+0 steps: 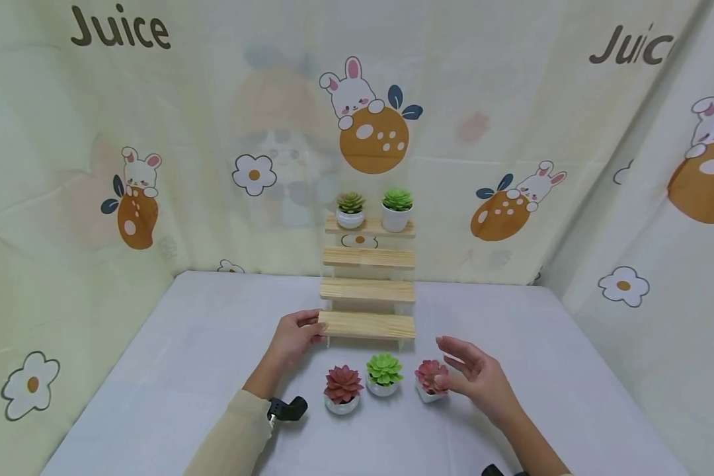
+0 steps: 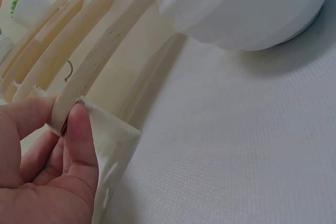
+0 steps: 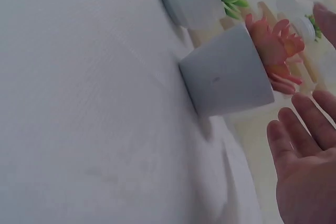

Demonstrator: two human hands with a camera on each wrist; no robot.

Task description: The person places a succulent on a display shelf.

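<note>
Your left hand (image 1: 291,338) pinches the left end of the wooden shelf (image 1: 366,289) by its lowest board, apparently to steady it. The red succulent (image 1: 342,387) stands on the bench (image 1: 155,377) before the shelf's left part. Two potted plants (image 1: 396,210) occupy its top board. The green succulent (image 1: 383,373) stands before its centre; the pink succulent (image 1: 426,383), past its front right corner. There your right hand (image 1: 482,382) holds nothing, fingers wide, probably for clearance.

My right hand (image 1: 478,380) could pass toward the right edge of the table (image 1: 583,390), but leftward the pink potted succulent (image 1: 427,378) blocks it.
</note>
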